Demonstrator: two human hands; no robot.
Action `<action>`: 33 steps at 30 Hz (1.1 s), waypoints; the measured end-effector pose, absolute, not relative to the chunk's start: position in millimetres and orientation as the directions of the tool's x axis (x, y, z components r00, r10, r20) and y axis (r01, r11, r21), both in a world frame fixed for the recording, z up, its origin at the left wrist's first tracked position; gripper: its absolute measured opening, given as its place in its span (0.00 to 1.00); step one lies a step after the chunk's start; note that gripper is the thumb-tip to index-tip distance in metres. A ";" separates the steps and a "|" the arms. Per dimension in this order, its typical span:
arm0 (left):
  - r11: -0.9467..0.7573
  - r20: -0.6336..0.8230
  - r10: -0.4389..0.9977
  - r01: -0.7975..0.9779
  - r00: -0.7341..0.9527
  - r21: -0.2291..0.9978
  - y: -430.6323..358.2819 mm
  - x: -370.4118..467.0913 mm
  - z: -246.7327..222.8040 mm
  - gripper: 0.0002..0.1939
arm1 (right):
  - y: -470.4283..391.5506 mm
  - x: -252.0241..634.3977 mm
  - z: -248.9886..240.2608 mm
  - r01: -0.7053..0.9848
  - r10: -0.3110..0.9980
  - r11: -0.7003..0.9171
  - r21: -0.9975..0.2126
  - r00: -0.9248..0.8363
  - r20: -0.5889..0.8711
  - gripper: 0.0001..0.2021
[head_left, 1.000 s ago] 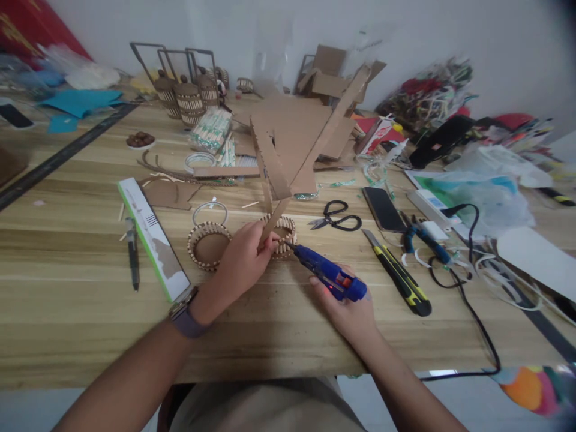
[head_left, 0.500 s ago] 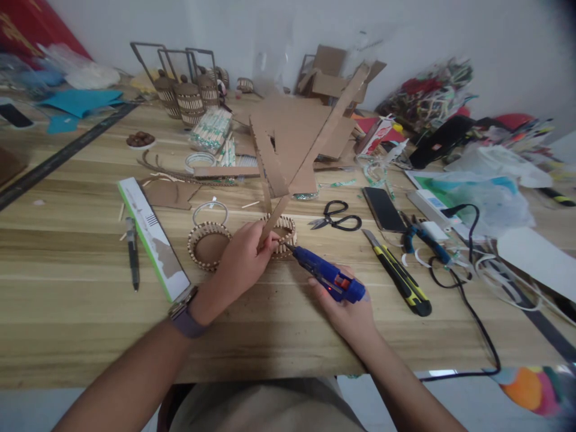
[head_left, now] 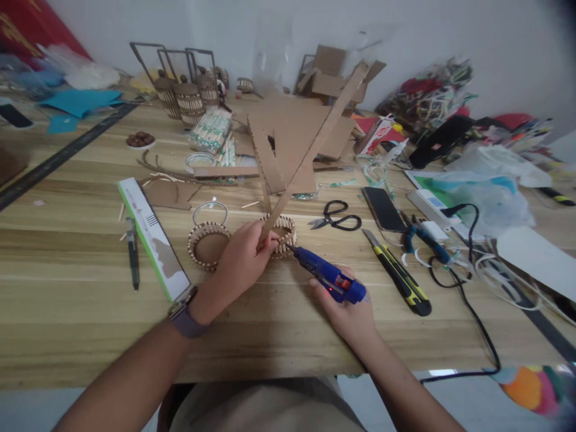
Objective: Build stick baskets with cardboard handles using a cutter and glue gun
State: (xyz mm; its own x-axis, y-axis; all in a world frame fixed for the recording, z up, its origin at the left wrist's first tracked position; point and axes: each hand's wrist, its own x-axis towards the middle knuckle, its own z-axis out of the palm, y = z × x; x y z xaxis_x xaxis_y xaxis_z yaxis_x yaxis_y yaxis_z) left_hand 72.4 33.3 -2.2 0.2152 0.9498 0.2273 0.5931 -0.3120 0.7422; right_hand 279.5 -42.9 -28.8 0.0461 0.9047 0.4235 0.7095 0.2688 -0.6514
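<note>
Left hand (head_left: 245, 252): grip pinched cardboard strip (head_left: 275, 216) low, frame centre, by stick ring (head_left: 292, 228); contact maybe, hand hid it. Right hand (head_left: 348, 309): grip held glue gun (head_left: 330, 276). Strip judged light, bendy, crease-prone; edges best.

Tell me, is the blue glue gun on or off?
It seems on: a small red light glows on the blue glue gun in the right hand.

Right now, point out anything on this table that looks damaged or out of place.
The white, green-edged cardboard piece, left of the left hand, looks damaged: its white surface is torn off in patches, baring brown. Oddly, the idle utility knife, right of the right hand, has its blade exposed.
</note>
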 end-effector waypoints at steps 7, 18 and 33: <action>-0.311 0.227 0.950 0.586 0.214 0.748 33.4 72.6 -1.6 0.06 | -43.8 279.1 -29.4 0.717 0.901 0.280 -0.639 0.033 0.432 0.16; -0.291 0.203 0.956 0.592 0.213 0.752 31.9 72.8 1.0 0.08 | -44.0 279.3 -29.9 0.713 0.897 0.294 -0.636 0.024 0.441 0.15; -0.319 0.235 0.947 0.584 0.217 0.747 33.4 73.3 -0.2 0.08 | -41.6 272.5 -23.6 0.762 0.854 0.397 -0.511 -0.103 0.510 0.15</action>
